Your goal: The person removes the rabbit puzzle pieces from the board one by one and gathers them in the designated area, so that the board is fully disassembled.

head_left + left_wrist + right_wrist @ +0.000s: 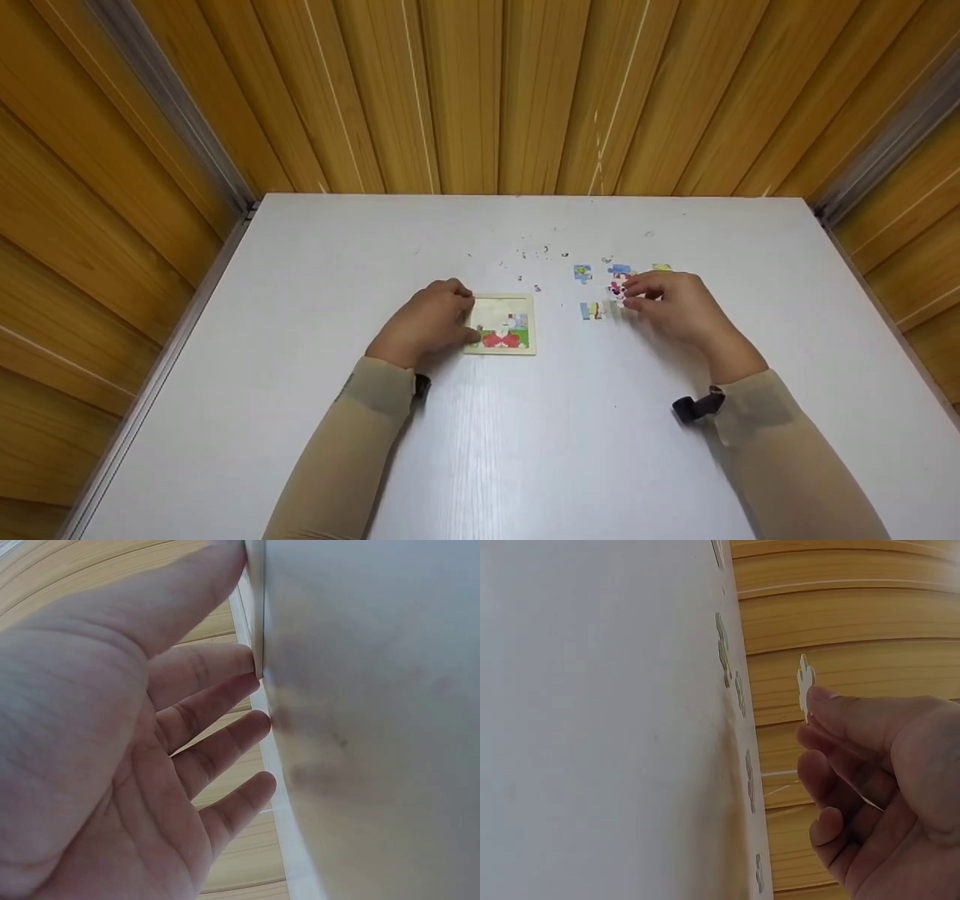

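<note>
A small square puzzle tray (534,324) with a pale rim lies on the white table, its lower part filled with red, green and blue picture pieces. My left hand (431,321) rests along the tray's left side. Its thumb lies over the rim, and in the left wrist view the relaxed fingers (225,746) extend past the tray's corner. Between thumb and fingertips, my right hand (679,307) pinches a jigsaw piece (805,686) raised off the table, its edge towards the right wrist camera. Loose jigsaw pieces (583,273) lie close to that hand.
Another loose piece (591,310) with blue and yellow print lies between tray and right hand. A blue piece (620,268) and a yellow-green one (661,267) sit behind the right hand. Small dark specks (546,248) dot the table (360,247) behind the tray. Wood-look panels (465,97) enclose the table.
</note>
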Demonstrator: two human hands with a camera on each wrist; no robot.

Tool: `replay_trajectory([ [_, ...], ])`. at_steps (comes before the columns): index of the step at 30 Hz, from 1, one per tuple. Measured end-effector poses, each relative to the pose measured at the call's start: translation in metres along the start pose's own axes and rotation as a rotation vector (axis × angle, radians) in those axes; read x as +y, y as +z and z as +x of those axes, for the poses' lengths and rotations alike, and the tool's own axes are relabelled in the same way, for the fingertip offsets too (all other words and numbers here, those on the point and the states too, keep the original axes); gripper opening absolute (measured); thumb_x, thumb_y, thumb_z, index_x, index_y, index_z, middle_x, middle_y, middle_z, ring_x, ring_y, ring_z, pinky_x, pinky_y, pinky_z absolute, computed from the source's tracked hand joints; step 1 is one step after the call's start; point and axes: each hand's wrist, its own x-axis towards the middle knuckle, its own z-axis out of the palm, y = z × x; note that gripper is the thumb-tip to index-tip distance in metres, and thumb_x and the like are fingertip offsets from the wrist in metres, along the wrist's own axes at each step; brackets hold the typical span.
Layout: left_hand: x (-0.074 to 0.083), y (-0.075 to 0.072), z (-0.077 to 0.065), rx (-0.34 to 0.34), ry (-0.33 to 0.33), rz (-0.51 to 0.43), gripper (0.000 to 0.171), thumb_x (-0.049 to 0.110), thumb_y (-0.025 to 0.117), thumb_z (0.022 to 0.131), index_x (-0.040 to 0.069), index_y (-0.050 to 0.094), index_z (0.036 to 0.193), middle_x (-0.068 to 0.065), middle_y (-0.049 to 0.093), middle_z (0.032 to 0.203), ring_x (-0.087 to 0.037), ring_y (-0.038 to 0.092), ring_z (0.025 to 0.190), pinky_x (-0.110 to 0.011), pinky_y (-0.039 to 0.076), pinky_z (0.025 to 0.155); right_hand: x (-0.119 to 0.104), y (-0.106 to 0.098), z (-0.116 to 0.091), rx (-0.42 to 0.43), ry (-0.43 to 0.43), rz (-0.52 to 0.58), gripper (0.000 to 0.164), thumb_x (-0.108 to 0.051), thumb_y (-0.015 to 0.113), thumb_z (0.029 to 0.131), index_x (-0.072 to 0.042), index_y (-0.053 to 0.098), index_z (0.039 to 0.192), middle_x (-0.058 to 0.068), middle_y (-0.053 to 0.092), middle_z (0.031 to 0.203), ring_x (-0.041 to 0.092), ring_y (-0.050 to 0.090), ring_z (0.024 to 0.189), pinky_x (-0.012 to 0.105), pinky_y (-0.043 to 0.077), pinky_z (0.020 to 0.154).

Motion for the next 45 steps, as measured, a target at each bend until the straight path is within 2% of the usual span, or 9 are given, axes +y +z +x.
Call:
replay_trajectory([
  [4,-0.001,-0.002,-0.002,-0.004,-0.019,-0.015,0.047,0.030,0.093,0.097,0.006,0.081,0.135,-0.012,0.068,0.152,-0.035,0.061,0.146,-0.048,0.051,0.128,0.005,0.000,0.001,-0.025,0.041,-0.008,0.017,-0.017,0.081,0.106,-0.012,0.089,0.120,0.013,0.079,0.141,0.031,0.070,0.120,0.023,0.052,0.089],
  [8,-0.001,-0.003,-0.003,-0.001,-0.024,-0.027,0.048,0.030,0.094,0.096,0.007,0.081,0.136,-0.012,0.068,0.152,-0.034,0.061,0.146,-0.049,0.051,0.128,0.008,0.000,0.002,-0.042,0.068,-0.003,0.017,-0.017,0.079,0.107,-0.011,0.089,0.120,0.012,0.078,0.141,0.034,0.069,0.127,0.038,0.055,0.102],
  [11,-0.001,-0.002,-0.002,-0.002,-0.033,-0.036,0.043,0.030,0.094,0.096,0.007,0.082,0.130,-0.011,0.068,0.151,-0.034,0.061,0.146,-0.049,0.051,0.128,0.011,0.000,0.000,-0.043,0.079,0.010,0.016,-0.015,0.079,0.107,-0.009,0.088,0.118,0.014,0.077,0.143,0.039,0.066,0.138,0.052,0.053,0.115],
  [14,0.001,-0.001,-0.001,-0.010,-0.029,-0.030,0.041,0.030,0.094,0.096,0.006,0.082,0.127,-0.012,0.068,0.152,-0.035,0.061,0.147,-0.050,0.051,0.128,0.014,0.000,-0.002,-0.050,0.097,0.028,0.016,-0.015,0.079,0.106,-0.008,0.088,0.118,0.016,0.076,0.143,0.042,0.063,0.143,0.057,0.049,0.121],
  [17,0.001,-0.001,-0.001,-0.015,-0.020,-0.018,0.042,0.030,0.093,0.097,0.006,0.082,0.129,-0.013,0.067,0.153,-0.036,0.061,0.148,-0.051,0.050,0.129,0.017,0.000,-0.003,-0.059,0.111,0.024,0.016,-0.014,0.079,0.106,-0.008,0.088,0.117,0.016,0.076,0.142,0.042,0.063,0.142,0.056,0.049,0.120],
  [26,0.001,-0.001,-0.002,-0.008,-0.003,0.006,0.037,0.032,0.092,0.098,0.007,0.082,0.123,-0.012,0.067,0.154,-0.037,0.060,0.149,-0.052,0.049,0.129,0.019,0.000,-0.003,-0.070,0.108,-0.057,0.012,-0.013,0.079,0.104,-0.011,0.088,0.111,0.015,0.078,0.137,0.032,0.066,0.118,0.040,0.052,0.097],
  [32,0.001,-0.001,-0.002,-0.008,-0.006,0.004,0.039,0.033,0.092,0.098,0.007,0.082,0.126,-0.012,0.067,0.154,-0.037,0.060,0.149,-0.051,0.049,0.130,0.019,-0.001,-0.004,-0.070,0.108,-0.070,0.011,-0.013,0.078,0.104,-0.012,0.088,0.110,0.015,0.078,0.136,0.031,0.066,0.111,0.039,0.052,0.092],
  [40,0.001,-0.001,-0.002,-0.011,-0.003,0.004,0.033,0.032,0.092,0.098,0.007,0.081,0.117,-0.012,0.067,0.154,-0.037,0.060,0.148,-0.051,0.050,0.128,0.018,-0.003,-0.003,-0.067,0.101,-0.057,0.015,-0.013,0.077,0.104,-0.007,0.087,0.114,0.019,0.074,0.144,0.039,0.066,0.129,0.055,0.054,0.110],
  [45,0.001,-0.002,-0.002,-0.017,-0.009,0.000,0.039,0.032,0.091,0.099,0.007,0.081,0.126,-0.012,0.066,0.156,-0.037,0.059,0.150,-0.052,0.049,0.130,0.019,-0.005,-0.003,-0.073,0.118,-0.068,0.022,-0.016,0.077,0.106,-0.003,0.085,0.123,0.020,0.068,0.154,0.040,0.064,0.129,0.055,0.054,0.111],
])
